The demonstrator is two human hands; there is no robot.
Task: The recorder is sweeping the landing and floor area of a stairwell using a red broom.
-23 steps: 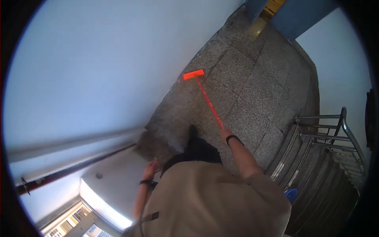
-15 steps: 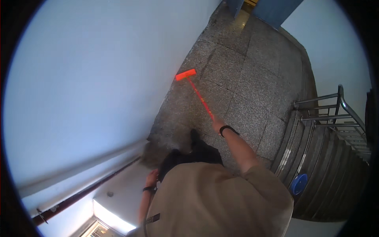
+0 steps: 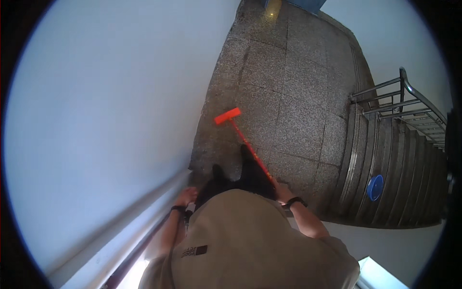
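My right hand (image 3: 283,191) is wrapped round the end of a long orange-red T-shaped tool (image 3: 255,156), beside my right thigh. Its thin handle slants forward and left past my right foot. At the far end a flat rectangular head (image 3: 227,116) is over the grey floor, close to the white wall; whether it touches the floor cannot be told. My left hand (image 3: 186,196) hangs by my left side near the wall, fingers loosely curled, with nothing seen in them. Dark bands circle both wrists.
A white wall (image 3: 130,96) runs along my left. To the right, stairs (image 3: 380,159) go down beside a metal railing (image 3: 409,98), with a blue basin (image 3: 375,187) on the steps. Grey stone tiles (image 3: 303,111) stretch ahead toward a blue door (image 3: 308,4).
My right hand has drawn back toward my body, pulling the orange-red tool nearer to me. The tool's head has come away from the wall's base. My view has turned slightly.
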